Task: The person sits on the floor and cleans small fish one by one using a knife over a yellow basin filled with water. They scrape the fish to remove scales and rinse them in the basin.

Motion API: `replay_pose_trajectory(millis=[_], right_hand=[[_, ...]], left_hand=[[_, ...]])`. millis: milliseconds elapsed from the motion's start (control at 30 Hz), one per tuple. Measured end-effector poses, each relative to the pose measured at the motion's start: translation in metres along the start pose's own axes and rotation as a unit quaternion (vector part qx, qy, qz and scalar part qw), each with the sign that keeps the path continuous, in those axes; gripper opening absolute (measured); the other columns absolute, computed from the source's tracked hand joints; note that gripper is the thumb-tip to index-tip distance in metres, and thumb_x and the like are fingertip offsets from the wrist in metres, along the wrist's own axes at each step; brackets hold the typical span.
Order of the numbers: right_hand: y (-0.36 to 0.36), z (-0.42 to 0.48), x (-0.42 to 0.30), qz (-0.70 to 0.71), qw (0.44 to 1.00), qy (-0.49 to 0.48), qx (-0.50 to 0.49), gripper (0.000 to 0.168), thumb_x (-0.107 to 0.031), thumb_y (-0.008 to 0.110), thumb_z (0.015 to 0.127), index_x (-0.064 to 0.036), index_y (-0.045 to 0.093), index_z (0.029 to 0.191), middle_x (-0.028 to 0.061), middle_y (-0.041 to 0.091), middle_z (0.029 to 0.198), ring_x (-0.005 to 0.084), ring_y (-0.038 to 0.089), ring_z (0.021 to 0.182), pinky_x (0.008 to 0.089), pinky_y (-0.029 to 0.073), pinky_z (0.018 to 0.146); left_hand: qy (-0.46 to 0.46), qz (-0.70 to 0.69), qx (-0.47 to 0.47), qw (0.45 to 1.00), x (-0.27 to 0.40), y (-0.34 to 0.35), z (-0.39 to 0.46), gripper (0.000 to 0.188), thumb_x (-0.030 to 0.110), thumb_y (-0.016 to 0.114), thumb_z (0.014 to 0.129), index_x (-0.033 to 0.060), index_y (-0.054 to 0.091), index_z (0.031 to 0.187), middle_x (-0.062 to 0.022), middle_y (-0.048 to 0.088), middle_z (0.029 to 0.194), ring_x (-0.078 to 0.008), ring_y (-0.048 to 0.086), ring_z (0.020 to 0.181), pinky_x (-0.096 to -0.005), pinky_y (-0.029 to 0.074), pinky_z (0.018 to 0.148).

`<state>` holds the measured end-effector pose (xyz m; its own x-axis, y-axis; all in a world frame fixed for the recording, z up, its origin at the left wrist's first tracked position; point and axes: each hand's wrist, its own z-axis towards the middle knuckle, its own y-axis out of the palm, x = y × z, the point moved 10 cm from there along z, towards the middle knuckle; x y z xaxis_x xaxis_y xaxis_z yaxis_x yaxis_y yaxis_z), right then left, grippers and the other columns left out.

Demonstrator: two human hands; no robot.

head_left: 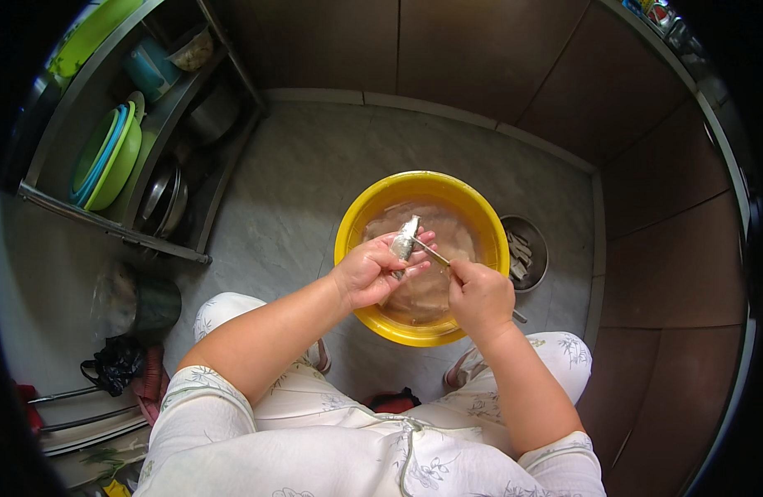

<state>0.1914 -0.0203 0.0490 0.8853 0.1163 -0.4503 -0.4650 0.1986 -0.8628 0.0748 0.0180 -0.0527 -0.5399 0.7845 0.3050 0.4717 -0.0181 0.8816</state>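
A small silvery fish [404, 246] lies across the palm of my left hand [374, 267], with the thumb pressing on its lower end. My right hand [483, 297] is closed around a slim metal tool [436, 254], which looks like a narrow knife. The tool's tip touches or nearly touches the fish's side; the exact contact is too small to tell. Both hands are above a yellow plastic basin [422, 178] on the floor. Cloudy pinkish water [434, 292] fills it, with pale shapes under the surface that are hard to make out.
Right of the basin, a metal bowl [541, 273] holds several small fish [518, 251]. Brown panels [481, 56] border the floor. A metal shelf rack [117, 230] with green and blue basins [117, 164] stands left. Below it are a dark bin [158, 309] and a black plastic bag [119, 365].
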Motion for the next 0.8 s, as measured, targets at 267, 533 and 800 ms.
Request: replay_pose_trajectory(millis=[267,533,800], right_hand=[[0.005,-0.004,-0.007,0.021,1.000,-0.016,-0.007,0.006,-0.013,0.062,0.078,-0.012,0.062,0.072,0.0091,0.063,0.067,0.0304,0.063,0.063,0.0425,0.050,0.056],[0.005,-0.004,-0.008,0.025,0.999,-0.021,-0.013,0.006,-0.012,0.061,0.077,-0.013,0.062,0.072,0.0095,0.063,0.067,0.0306,0.063,0.063,0.0431,0.050,0.057],[0.007,-0.003,-0.013,-0.002,0.999,-0.028,-0.042,0.006,-0.013,0.061,0.077,-0.012,0.062,0.071,0.0095,0.063,0.068,0.0307,0.064,0.064,0.0430,0.050,0.057]], left_hand=[[0.007,0.004,-0.015,1.000,0.001,-0.004,-0.001,0.065,-0.019,0.041,0.074,-0.0023,0.039,0.137,-0.0147,0.047,0.141,-0.0312,0.044,0.134,-0.0415,0.045,0.108],[0.001,0.028,-0.014,1.000,0.000,0.001,-0.001,0.068,-0.020,0.042,0.070,-0.0030,0.041,0.136,-0.0138,0.046,0.140,-0.0295,0.044,0.134,-0.0385,0.045,0.107],[-0.010,0.085,-0.020,0.996,-0.004,0.001,0.001,0.061,-0.020,0.042,0.071,-0.0021,0.046,0.129,-0.0076,0.052,0.132,-0.0186,0.053,0.123,-0.0294,0.051,0.099]])
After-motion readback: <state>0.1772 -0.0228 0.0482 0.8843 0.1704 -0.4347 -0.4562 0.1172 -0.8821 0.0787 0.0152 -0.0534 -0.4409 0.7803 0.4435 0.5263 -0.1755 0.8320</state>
